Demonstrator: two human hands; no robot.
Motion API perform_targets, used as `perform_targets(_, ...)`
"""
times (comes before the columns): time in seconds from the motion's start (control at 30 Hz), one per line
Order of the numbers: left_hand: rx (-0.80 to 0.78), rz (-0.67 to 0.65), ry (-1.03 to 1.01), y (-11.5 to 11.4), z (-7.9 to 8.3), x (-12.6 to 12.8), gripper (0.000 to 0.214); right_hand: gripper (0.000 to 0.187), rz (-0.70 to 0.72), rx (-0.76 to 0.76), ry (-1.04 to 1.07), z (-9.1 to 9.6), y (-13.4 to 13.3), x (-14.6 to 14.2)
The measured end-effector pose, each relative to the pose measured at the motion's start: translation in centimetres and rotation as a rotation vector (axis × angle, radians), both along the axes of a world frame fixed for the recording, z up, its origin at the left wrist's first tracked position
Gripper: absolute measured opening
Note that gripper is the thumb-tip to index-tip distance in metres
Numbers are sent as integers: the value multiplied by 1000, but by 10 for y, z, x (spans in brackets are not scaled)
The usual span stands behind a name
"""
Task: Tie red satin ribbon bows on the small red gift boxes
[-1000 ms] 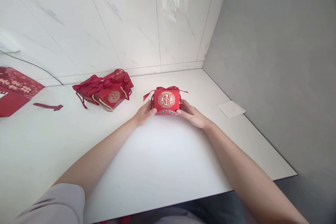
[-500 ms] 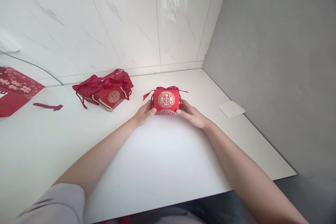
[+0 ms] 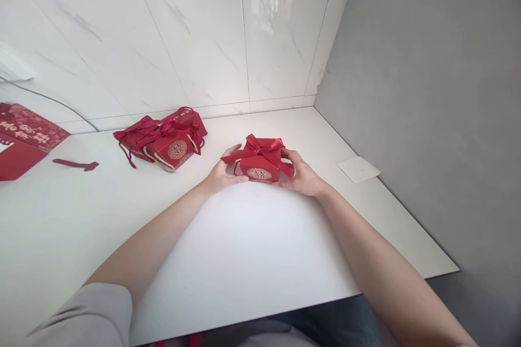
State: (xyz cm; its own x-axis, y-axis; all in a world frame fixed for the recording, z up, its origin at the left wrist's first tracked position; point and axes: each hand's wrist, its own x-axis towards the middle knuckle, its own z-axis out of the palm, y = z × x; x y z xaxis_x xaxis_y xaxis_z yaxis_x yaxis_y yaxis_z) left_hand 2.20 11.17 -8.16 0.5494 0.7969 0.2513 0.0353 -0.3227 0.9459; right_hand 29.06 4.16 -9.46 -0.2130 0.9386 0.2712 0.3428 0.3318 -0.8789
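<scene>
A small red gift box (image 3: 259, 160) with a gold emblem and a red ribbon bow on top rests on the white table (image 3: 228, 249). It is tipped toward me, so its bow and lid face up. My left hand (image 3: 222, 172) cups its left side, thumb at the front. My right hand (image 3: 300, 173) grips its right side, fingers wrapped round the edge. Both hands hold the box between them.
A pile of similar red ribboned boxes (image 3: 165, 138) lies at the back left. A loose red ribbon strip (image 3: 75, 164) and flat red printed cards (image 3: 22, 138) lie at the far left. A white paper square (image 3: 359, 168) sits by the grey wall on the right.
The box has been tilted forward toward me: its front emblem face dropped low and the bow on top now shows. Both hands shifted up round its sides.
</scene>
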Motion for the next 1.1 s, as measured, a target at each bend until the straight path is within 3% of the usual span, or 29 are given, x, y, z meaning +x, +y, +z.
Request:
perform_targets(0.07,-107,8,-142,0,4,-1,63,91,2,-18,11,2,0,2)
perform_targets(0.13,-241,42,-226,2,7,-3,65,91,2,-34,14,3,-1,3)
perform_targets(0.27,-453,2,-208,5,12,-5,62,90,22,-50,18,5,-2,1)
perform_targets(0.43,-462,-33,-214,3,17,-6,34,91,37,-42,12,5,-3,0)
perform_targets(0.83,-453,3,-156,7,16,-6,38,93,41,-30,-17,2,-2,2)
perform_targets(1.1,-317,7,12,-1,13,0,37,93,34,-24,-47,2,-2,2)
